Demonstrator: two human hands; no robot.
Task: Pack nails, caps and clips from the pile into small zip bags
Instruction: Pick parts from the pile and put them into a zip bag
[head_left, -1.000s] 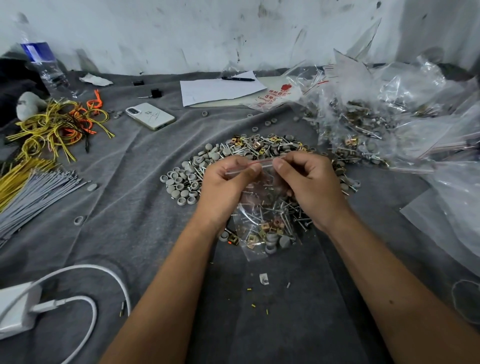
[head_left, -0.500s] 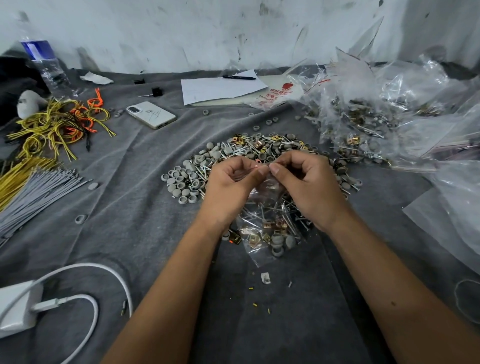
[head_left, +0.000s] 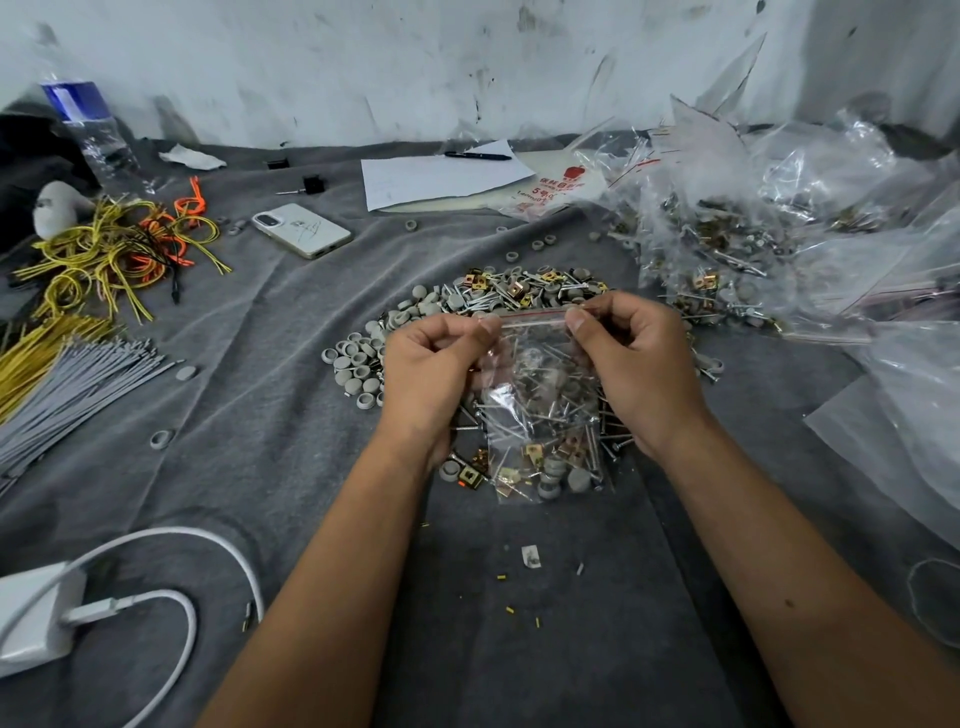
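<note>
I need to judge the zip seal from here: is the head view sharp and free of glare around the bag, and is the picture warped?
Head view: the small zip bag held by the left hand and right hand is fairly sharp, its red zip line readable; soft even light, faint shadows; the clear plastic shows mild sheen, stronger on the packed bags; wide-angle bending stretches the forearms and edges.

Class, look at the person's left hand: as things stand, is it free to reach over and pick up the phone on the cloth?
Probably not right away. The left hand pinches one end of the zip bag top, with the right hand on the other. The path to the phone looks open over bare cloth, once the grip lets go.
</note>
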